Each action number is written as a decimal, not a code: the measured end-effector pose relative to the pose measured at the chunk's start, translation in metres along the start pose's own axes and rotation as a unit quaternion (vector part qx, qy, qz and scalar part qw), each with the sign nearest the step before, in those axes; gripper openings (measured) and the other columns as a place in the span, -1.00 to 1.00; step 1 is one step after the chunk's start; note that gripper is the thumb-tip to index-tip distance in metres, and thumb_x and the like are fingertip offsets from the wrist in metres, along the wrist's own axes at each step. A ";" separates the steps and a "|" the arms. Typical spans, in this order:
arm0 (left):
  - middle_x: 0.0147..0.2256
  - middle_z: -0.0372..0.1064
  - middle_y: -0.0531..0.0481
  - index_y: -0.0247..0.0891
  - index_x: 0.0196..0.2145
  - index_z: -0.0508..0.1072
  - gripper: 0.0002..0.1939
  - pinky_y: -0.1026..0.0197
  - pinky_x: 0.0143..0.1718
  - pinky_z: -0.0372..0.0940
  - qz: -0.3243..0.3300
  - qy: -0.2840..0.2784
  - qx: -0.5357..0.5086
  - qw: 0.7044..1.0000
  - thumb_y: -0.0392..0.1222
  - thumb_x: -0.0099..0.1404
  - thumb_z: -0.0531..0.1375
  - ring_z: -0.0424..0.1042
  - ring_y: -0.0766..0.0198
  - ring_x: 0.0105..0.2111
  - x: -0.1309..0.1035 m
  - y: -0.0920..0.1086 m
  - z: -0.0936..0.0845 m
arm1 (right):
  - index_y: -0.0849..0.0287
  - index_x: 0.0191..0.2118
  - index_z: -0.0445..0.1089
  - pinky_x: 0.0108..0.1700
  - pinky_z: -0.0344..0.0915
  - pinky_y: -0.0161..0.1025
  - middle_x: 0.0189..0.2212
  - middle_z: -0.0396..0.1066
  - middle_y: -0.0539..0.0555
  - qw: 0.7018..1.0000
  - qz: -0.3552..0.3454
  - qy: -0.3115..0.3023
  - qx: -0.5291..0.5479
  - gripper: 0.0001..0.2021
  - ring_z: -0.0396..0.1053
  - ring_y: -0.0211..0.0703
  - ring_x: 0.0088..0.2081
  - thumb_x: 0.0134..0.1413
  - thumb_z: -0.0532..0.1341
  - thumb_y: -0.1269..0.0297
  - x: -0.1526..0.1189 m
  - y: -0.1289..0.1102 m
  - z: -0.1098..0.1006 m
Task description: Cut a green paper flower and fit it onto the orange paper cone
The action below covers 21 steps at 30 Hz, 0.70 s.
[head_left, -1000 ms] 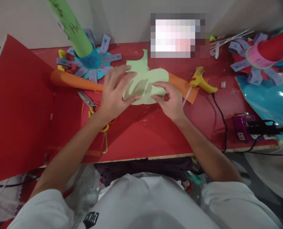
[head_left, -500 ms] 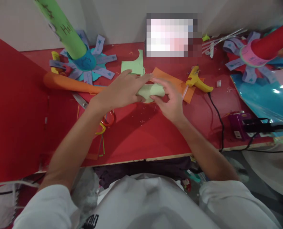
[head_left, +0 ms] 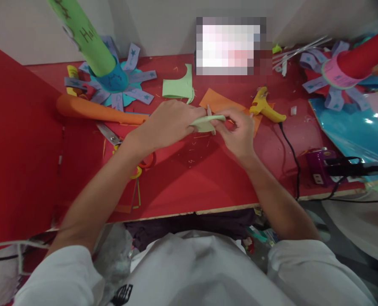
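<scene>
A light green piece of paper (head_left: 206,125) is held just above the red table by both hands. My left hand (head_left: 171,124) grips its left end, fingers closed. On the right end, my right hand (head_left: 239,131) pinches the paper between thumb and fingers. The paper looks folded or curved and is seen nearly edge-on. Behind the hands lies a cut light green paper scrap (head_left: 177,88). An orange paper sheet (head_left: 221,101) lies flat behind my right hand, partly covered by it. Scissors (head_left: 112,138) rest beside my left forearm, which hides part of them.
A yellow glue gun (head_left: 265,106) with a black cord lies at the right. A green paper tube (head_left: 87,40) stands back left; an orange paper cone (head_left: 90,112) lies before it. A purple socket box (head_left: 319,166) sits at the right edge. A red board (head_left: 17,148) stands left.
The green paper has tilted from showing its broad face to nearly edge-on. My right hand has shifted slightly right and down, its fingers now more curled.
</scene>
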<state>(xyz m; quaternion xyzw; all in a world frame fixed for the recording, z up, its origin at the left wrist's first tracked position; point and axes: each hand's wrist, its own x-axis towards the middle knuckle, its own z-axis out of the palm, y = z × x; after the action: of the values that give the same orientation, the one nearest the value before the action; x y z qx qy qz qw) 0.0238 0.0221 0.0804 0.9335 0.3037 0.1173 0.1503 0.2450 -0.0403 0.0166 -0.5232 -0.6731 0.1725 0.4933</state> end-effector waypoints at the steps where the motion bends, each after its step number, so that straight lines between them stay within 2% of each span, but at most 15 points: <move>1: -0.29 0.48 -0.06 -0.16 -0.13 0.54 -0.91 -0.02 -0.06 0.33 0.001 0.010 -0.007 1.000 -0.21 0.41 0.26 0.53 -0.04 -0.20 0.000 0.000 0.002 | -0.07 -0.25 0.55 -0.03 0.52 0.04 -0.26 0.62 0.05 1.000 0.006 0.007 -0.006 -0.71 0.53 0.00 -0.21 0.33 0.32 -0.15 0.000 0.003 0.001; 7: -0.24 0.55 -0.03 -0.07 -0.10 0.61 -0.76 0.04 -0.10 0.31 0.010 0.098 -0.058 0.993 0.07 0.51 0.21 0.54 0.02 -0.18 0.001 -0.006 0.008 | -0.02 -0.25 0.55 -0.05 0.53 0.01 -0.30 0.61 0.04 0.999 0.002 0.050 -0.004 -0.68 0.57 -0.01 -0.21 0.31 0.33 -0.16 0.000 0.007 0.003; 12: -0.25 0.55 -0.02 -0.08 -0.12 0.63 -0.75 0.00 -0.03 0.31 -0.009 0.100 -0.072 0.992 0.06 0.52 0.21 0.56 0.01 -0.15 0.001 -0.006 0.010 | -0.06 -0.16 0.59 0.01 0.55 0.04 -0.19 0.65 0.05 0.998 -0.015 0.059 0.020 -0.71 0.59 0.03 -0.11 0.34 0.32 -0.15 -0.002 -0.003 0.000; 16: -0.32 0.55 0.00 -0.08 -0.15 0.63 -0.75 -0.01 -0.01 0.34 -0.006 0.103 -0.088 0.991 0.05 0.51 0.21 0.56 0.02 -0.16 -0.001 -0.004 0.012 | -0.04 -0.18 0.61 0.02 0.55 0.04 -0.25 0.62 0.03 0.998 -0.012 0.058 0.018 -0.69 0.58 0.00 -0.16 0.36 0.30 -0.14 -0.004 -0.004 0.000; 21: -0.18 0.59 -0.03 -0.05 -0.14 0.62 -0.80 -0.05 -0.05 0.36 -0.004 0.124 -0.103 0.987 -0.02 0.53 0.20 0.56 -0.03 -0.07 -0.001 -0.002 0.012 | -0.03 -0.22 0.60 -0.05 0.57 0.04 -0.31 0.60 0.04 0.997 -0.019 0.073 0.007 -0.67 0.56 -0.01 -0.23 0.37 0.27 -0.14 -0.004 -0.002 0.001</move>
<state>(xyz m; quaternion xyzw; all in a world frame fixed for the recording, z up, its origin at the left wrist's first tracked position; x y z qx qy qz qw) 0.0254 0.0202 0.0683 0.8901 0.3101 0.2624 0.2067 0.2428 -0.0444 0.0153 -0.5184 -0.6438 0.1285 0.5480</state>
